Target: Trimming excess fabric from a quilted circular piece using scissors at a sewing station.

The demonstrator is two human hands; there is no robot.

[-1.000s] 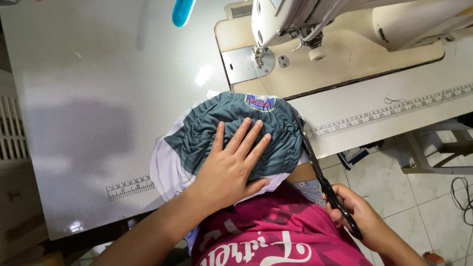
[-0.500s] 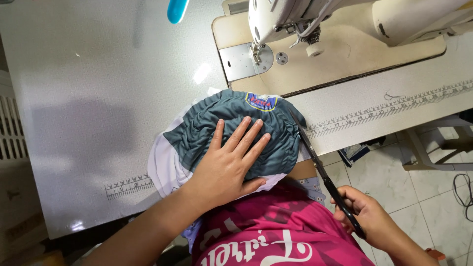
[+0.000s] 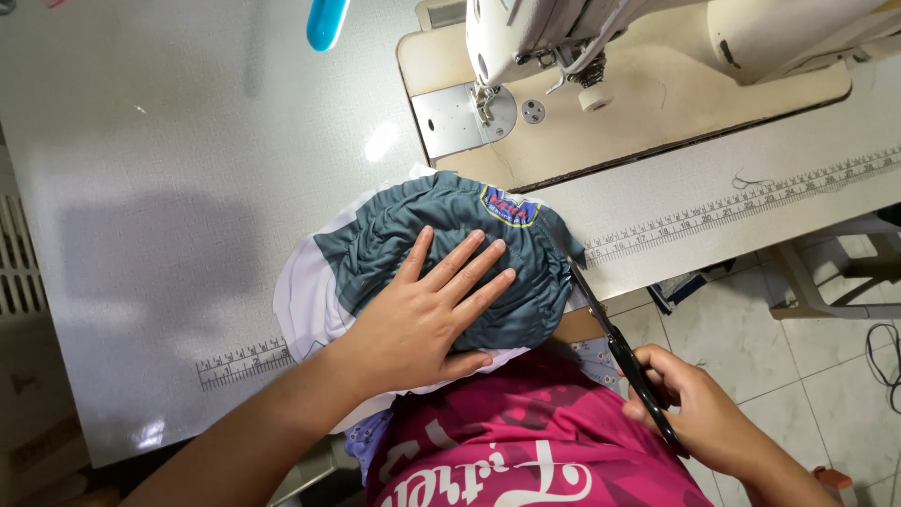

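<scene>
A bunched dark teal garment (image 3: 526, 282) with a small blue and yellow badge lies on top of white fabric (image 3: 305, 300) at the near edge of the table. My left hand (image 3: 427, 314) presses flat on the teal cloth, fingers spread. My right hand (image 3: 699, 413) grips black scissors (image 3: 615, 352) by the handles, off the table's edge, with the blades pointing up to the right edge of the teal cloth.
A white sewing machine (image 3: 601, 28) stands at the back right on a beige bed (image 3: 657, 113). The white table (image 3: 160, 188) has printed ruler strips (image 3: 751, 202). A blue oblong object (image 3: 327, 21) lies at the far edge. Tiled floor (image 3: 798, 376) lies to the right.
The view has shifted slightly. My right hand and the scissors have edged a little along the cloth's right edge. My left hand stays pressed on the teal garment.
</scene>
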